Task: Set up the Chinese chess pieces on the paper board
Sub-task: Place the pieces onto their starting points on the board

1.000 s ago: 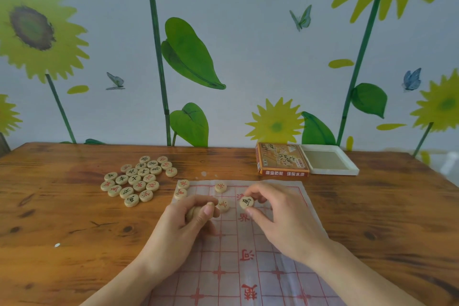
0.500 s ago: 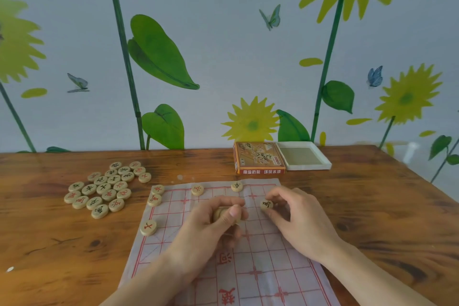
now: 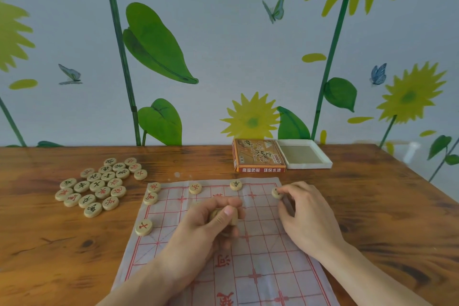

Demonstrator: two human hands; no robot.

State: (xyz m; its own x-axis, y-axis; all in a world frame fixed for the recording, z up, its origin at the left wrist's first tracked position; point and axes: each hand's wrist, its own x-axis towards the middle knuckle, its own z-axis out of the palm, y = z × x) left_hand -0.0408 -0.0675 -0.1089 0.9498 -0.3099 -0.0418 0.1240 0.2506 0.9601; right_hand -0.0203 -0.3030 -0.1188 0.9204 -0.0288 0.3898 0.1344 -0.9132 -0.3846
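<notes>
The paper board (image 3: 260, 263) with red grid lines lies on the wooden table in front of me. Several round wooden chess pieces stand on it: two at the far left corner (image 3: 154, 187), one at the left edge (image 3: 143, 227), two along the far row (image 3: 235, 184). My left hand (image 3: 198, 233) hovers over the board's middle and grips a small stack of pieces (image 3: 223, 216). My right hand (image 3: 305, 213) pinches one piece (image 3: 276, 193) at the board's far right corner. A pile of loose pieces (image 3: 99, 185) lies left of the board.
An orange chess box (image 3: 258, 158) and its white open tray (image 3: 304, 154) sit beyond the board by the wall. The table's right edge (image 3: 422, 181) runs diagonally. A wall with a sunflower print stands behind the table.
My right hand has carried its piece from the board's far middle to the far right corner. The left hand still holds its stack over the middle. The view shifted.
</notes>
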